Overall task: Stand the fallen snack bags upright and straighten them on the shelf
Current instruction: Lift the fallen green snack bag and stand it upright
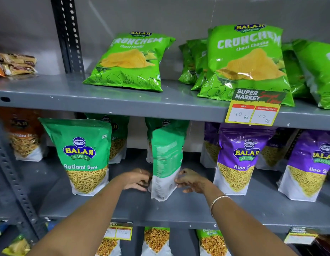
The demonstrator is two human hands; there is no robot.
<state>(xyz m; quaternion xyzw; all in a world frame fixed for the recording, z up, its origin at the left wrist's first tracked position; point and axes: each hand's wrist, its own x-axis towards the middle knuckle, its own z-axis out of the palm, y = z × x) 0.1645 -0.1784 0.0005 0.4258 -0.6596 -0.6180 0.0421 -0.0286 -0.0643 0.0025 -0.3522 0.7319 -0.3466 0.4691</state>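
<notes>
While two hands (pixel 136 179) (pixel 190 180) pinch one green pouch (pixel 167 159), two purple pouches (pixel 236 159) (pixel 312 167) stand.

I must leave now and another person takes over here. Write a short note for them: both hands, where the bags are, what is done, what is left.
Left hand and right hand: each grips one side of the green bag near its base, on the middle shelf.
That bag stands upright but shows its back; front not yet facing out.
Ratlami Sev bag to its left stands, leaning a little. Aloo Sev bags to the right stand.
Left: turn and square the held bag, then check the Crunchem bags leaning back on the top shelf.
</notes>
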